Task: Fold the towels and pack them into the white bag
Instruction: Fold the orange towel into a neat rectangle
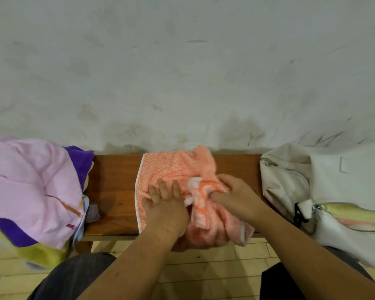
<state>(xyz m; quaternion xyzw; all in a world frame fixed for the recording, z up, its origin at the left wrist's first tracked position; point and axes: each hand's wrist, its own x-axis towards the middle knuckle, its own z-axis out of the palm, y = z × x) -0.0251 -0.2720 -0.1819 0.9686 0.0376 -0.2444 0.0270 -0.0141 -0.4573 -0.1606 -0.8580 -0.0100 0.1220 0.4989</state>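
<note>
You face a stained grey wall (182, 61) that rises directly behind the wooden bench (115, 191). At the bench's left end lies a heap of unfolded towels (30, 187), pink on top with purple and yellow-green cloth beneath. Part of the heap hangs over the bench's front edge. At the bench's right end sits the white bag (290, 180), unzipped. A towel with yellow and pink stripes (351, 215) shows in the opening nearest the bench's front. On the middle of the bench lies the orange towel (162, 167). Its left part is spread smooth on the seat, and its right part is bunched and droops over the bench's front edge. Your left hand (165, 211) lies on the smooth part at the bench's centre, fingers straight and spread, pressing the cloth down. Your right hand (236, 195), toward the bag end of the bench, has thumb and fingers curled round a bunched, white-edged corner of the orange towel.
</note>
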